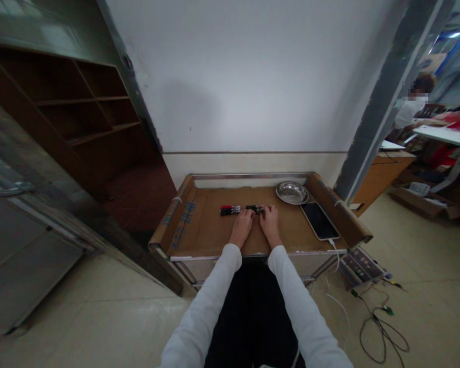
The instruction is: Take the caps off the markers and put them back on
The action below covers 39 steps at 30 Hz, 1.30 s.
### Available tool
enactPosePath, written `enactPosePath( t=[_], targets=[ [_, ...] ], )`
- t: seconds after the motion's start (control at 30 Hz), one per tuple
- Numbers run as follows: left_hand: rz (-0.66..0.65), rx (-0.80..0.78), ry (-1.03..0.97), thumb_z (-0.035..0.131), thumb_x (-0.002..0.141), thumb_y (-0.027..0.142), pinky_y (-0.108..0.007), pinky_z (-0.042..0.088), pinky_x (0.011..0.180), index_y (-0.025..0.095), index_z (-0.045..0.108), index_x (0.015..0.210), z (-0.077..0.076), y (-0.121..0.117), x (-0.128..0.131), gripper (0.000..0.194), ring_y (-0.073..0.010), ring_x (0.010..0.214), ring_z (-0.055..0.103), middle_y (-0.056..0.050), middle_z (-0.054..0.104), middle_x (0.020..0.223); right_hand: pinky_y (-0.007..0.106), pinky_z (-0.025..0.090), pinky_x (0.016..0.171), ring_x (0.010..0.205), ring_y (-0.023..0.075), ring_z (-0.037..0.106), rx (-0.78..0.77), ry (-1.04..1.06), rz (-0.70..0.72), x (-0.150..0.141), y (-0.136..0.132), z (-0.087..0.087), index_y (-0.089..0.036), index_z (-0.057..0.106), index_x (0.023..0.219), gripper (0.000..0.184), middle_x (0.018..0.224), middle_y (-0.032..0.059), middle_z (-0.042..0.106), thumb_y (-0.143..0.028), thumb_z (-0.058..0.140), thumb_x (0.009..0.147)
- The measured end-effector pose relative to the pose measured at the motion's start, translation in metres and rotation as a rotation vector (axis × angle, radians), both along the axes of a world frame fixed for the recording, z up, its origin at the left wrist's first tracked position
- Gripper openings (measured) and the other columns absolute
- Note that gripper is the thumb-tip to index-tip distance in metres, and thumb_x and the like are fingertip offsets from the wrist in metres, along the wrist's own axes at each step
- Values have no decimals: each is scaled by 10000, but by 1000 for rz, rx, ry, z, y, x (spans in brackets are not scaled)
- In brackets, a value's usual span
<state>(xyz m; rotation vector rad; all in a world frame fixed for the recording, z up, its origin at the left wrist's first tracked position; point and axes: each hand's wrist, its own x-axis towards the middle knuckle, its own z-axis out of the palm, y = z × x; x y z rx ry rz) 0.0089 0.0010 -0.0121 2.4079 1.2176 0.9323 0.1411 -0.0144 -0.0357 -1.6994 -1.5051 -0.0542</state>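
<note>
Both my hands rest on a cardboard-covered table (210,230) in the head view. My left hand (242,223) and my right hand (270,219) meet at a small black pen-like object (254,208), fingers curled around its ends. Just left of it lie red and black pens (230,210) side by side. The object is too small to name with certainty.
A round metal dish (292,192) sits at the table's back right, with a dark phone (319,220) on a white cable beside it. A power strip (360,264) and loose wires lie on the floor to the right. Wooden shelves (80,107) stand left. Another person (416,105) works far right.
</note>
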Motion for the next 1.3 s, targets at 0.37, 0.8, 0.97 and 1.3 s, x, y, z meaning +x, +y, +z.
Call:
enactPosePath(
  t=[0.37, 0.8, 0.97, 1.3],
  targets=[
    [161, 45, 26, 462, 898, 130, -397, 420, 944, 172, 518, 915, -1, 7, 4, 72, -208, 983, 532, -72, 540, 961, 366, 368, 853, 923, 244, 471, -55, -70, -50, -1, -3, 5, -159, 622, 1002, 248, 979, 117, 581, -155, 420, 857],
    [288, 79, 11, 409, 898, 130, -429, 418, 932, 165, 558, 962, -1, -1, -1, 166, -244, 1003, 522, -115, 543, 1025, 390, 345, 846, 931, 261, 471, -145, -95, -73, -7, -11, 11, -177, 627, 914, 224, 966, 132, 564, -133, 419, 843],
    [592, 77, -9, 322, 885, 92, -488, 385, 929, 104, 524, 1077, 4, -8, -2, 279, -317, 1097, 481, -216, 507, 1173, 364, 365, 866, 969, 241, 483, -107, -146, 85, -10, -12, 15, -198, 643, 951, 266, 1005, 106, 582, -100, 433, 820],
    [708, 95, -32, 397, 880, 150, -490, 374, 939, 131, 533, 1002, -1, -12, -3, 184, -313, 1079, 496, -178, 563, 1068, 376, 381, 891, 1046, 253, 501, -134, -206, 182, -15, -15, 18, -218, 650, 1015, 307, 1083, 109, 592, -93, 457, 811]
  ],
)
